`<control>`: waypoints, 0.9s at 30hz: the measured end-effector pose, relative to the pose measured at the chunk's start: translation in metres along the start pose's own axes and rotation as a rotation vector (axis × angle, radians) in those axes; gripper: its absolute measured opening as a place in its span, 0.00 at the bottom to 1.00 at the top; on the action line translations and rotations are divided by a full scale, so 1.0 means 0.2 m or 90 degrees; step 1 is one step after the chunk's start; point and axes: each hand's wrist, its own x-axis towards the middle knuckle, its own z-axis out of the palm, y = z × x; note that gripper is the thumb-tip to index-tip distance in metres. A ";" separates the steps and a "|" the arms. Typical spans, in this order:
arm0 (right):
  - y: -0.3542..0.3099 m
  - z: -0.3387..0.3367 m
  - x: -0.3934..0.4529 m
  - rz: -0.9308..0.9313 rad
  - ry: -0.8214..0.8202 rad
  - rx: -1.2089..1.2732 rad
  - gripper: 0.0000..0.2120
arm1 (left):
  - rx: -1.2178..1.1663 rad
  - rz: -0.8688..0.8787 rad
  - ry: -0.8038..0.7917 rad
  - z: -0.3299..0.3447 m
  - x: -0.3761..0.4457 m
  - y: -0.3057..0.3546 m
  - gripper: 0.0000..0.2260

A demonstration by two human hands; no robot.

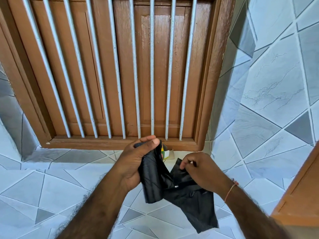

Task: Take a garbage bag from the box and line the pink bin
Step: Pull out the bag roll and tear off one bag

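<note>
The black garbage bag [174,183] hangs low in the view, toward 6 o'clock, in front of the barred wooden window [120,66]. The left hand [136,163] has its fingers wrapped shut around the still-folded upper part; the right hand [202,171] pinches a loose edge between fingertips. The film looks light, limp and slippery, so edges seem the best hold. Its long axis runs from 11 down to 5 o'clock. The box [166,154] peeks out behind it.

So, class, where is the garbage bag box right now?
In the head view, the box sits at centre on the tiled ledge below the barred window, mostly hidden behind the left hand.
</note>
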 end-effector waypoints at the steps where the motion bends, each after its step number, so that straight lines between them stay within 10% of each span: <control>1: -0.01 0.00 0.00 -0.006 -0.011 0.013 0.14 | 0.002 0.004 0.008 0.01 0.01 0.00 0.19; 21: -0.14 0.07 -0.05 -0.087 -0.024 0.045 0.13 | 0.035 0.067 0.174 0.09 0.06 -0.05 0.02; 27: -0.18 0.11 -0.06 -0.021 0.001 -0.025 0.24 | 0.015 0.106 0.271 0.09 0.12 -0.04 0.15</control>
